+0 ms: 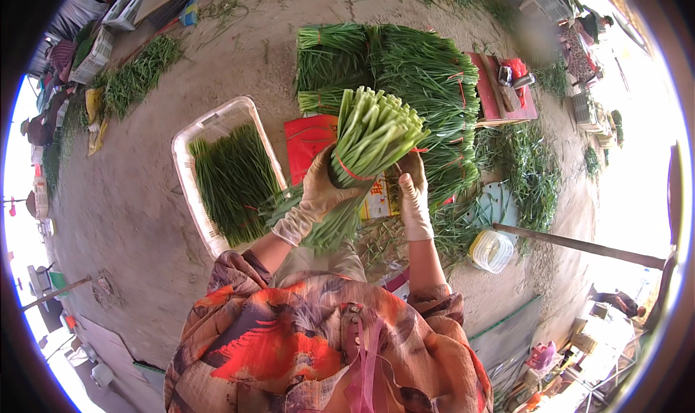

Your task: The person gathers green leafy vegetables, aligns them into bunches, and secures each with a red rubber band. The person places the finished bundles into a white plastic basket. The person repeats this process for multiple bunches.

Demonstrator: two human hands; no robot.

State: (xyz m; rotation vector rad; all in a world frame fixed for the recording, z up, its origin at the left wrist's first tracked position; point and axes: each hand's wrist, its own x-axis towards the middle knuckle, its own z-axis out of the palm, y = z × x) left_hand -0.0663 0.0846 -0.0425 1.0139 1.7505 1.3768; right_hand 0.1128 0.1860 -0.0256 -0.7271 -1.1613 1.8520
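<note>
My left hand [320, 187], in a pale glove, grips a thick bundle of garlic chives [374, 136]. The pale cut stems point up and away from me, and the green leaves trail down toward my lap. A red tie [350, 168] circles the stems. My right hand [415, 196], gloved too, is close beside the bundle's right side with thumb raised and fingers bent. A red strip shows at its fingertips; whether they pinch it is unclear. To the left, a white plastic crate [182, 158] contains more chives [231, 179].
Tied bundles [429, 87] are stacked ahead, beside a red sheet [309, 141]. A red-topped stand [488, 82] bears metal items. Loose leaves [535, 168], a clear plastic tub [491, 250] and a wooden pole [581, 244] are at right. Other people are at the edges.
</note>
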